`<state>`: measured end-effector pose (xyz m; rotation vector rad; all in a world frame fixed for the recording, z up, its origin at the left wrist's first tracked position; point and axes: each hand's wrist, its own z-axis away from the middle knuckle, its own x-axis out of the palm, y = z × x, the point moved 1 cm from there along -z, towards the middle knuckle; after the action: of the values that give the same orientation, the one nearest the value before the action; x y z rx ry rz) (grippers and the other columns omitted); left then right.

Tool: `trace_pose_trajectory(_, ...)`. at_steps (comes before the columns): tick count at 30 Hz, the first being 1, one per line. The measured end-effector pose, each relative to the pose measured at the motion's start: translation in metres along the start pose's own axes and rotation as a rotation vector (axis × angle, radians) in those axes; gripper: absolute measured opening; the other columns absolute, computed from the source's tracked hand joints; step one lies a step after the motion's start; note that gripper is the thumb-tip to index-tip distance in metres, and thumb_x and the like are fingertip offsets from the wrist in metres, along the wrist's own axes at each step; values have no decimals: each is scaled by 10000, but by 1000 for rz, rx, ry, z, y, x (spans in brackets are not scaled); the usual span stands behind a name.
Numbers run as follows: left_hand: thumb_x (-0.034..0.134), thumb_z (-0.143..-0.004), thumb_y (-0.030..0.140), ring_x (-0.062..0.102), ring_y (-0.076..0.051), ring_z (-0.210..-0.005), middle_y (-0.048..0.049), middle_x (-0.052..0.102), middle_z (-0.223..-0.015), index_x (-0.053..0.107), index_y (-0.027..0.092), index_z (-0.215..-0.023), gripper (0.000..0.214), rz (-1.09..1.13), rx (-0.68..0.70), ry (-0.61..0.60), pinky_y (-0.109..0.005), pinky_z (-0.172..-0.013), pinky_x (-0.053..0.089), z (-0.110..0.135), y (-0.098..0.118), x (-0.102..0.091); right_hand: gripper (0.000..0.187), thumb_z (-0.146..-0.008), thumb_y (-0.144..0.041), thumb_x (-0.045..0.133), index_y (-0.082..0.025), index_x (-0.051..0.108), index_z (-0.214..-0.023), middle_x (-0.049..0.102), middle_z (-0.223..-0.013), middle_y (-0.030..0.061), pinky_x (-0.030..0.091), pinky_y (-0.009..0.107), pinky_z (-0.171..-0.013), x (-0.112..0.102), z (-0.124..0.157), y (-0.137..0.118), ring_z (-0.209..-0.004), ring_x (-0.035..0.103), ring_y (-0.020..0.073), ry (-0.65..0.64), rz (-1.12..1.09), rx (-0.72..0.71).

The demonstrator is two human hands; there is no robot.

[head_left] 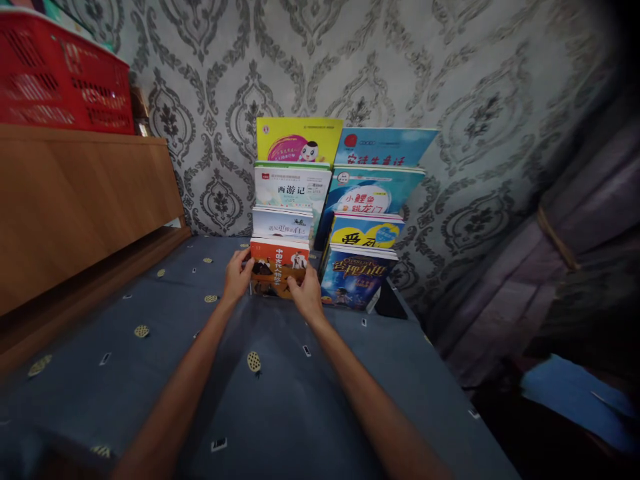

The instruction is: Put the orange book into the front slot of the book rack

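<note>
An orange-covered book [277, 267] stands at the front of the left column of a tiered book display. My left hand [238, 273] grips its left edge, fingers curled round it. My right hand [306, 292] holds its lower right corner, fingers closed on it. Behind it rise a pale book [283, 222], a white book [291, 187] and a yellow book [299, 139]. The right column holds a dark blue book [356, 277], a yellow and blue book [366, 231] and two light blue books [373, 190] behind.
The books stand on a surface covered with a blue-grey patterned cloth [280, 393], against a damask wallpapered wall [450, 87]. A wooden headboard [75, 200] with a red plastic basket [60, 77] on top is at the left. Dark curtains [575, 233] hang at the right.
</note>
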<state>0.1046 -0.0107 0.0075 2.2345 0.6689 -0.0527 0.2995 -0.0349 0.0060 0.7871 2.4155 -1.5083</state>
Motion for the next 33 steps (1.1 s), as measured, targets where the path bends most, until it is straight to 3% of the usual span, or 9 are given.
trace_pose_trajectory(11, 542, -866, 274, 616, -238, -1110, -105, 655, -1168, 625, 179, -1270, 423, 179, -13, -156, -366, -907, 538, -8, -11, -11, 593, -817, -270, 545, -131, 486, -1390, 596, -1308, 168, 442, 459, -1034, -9, -6, 10, -1200, 559, 285, 0, -82, -59)
trace_pose_trajectory(22, 503, -803, 98, 538, -241, -1177, -90, 577, -1186, 578, 216, -1345, 560, -51, 97, -200, -419, -1080, 424, 23, -29, -8, 462, -766, -450, 574, -168, 586, -1131, 704, -1135, 145, 524, 449, -928, -2, 0, 39, -1045, 665, 287, -164, -182, 41)
trace_pose_trajectory(29, 465, -840, 86, 519, -257, -1178, -111, 550, -1218, 540, 201, -1350, 528, -35, 169, -198, -429, -1066, 434, 23, -28, -4, 319, -765, -495, 523, -218, 595, -907, 713, -842, 93, 517, 400, -726, -12, -3, 39, -783, 661, 275, -149, 196, -43)
trace_pose_trajectory(33, 435, -883, 96, 523, -256, -1149, -108, 550, -1189, 542, 200, -1333, 474, -26, 159, -183, -428, -1043, 452, 24, -28, -2, 339, -781, -500, 470, -222, 619, -903, 732, -855, 109, 483, 365, -646, -15, -2, 36, -729, 662, 267, -146, 413, -69)
